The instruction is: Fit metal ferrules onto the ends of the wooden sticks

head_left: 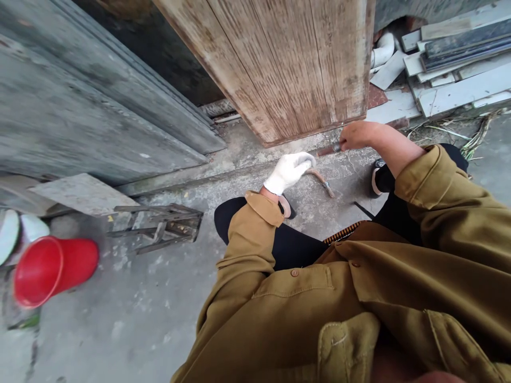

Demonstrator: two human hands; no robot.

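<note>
My left hand (290, 171), in a white glove, is closed around a curved brown strip (320, 180). The strip's frayed-looking tip points down towards the concrete. My bare right hand (355, 135) grips a short, dark brown stick-like thing (329, 150) whose end points left towards the glove; its exact kind is unclear. Just beyond both hands stands a weathered wooden panel (287, 69) with vertical grooves, its lower edge at the concrete ledge. Neither hand touches the panel as far as I can see.
A small wooden stool (171, 226) and a red bucket (80, 263), lying on its side or strongly tilted, are at left. Grey boards (99, 101) lean at upper left. Stacked planks (463, 53) and a white pipe (384, 50) occupy the upper right.
</note>
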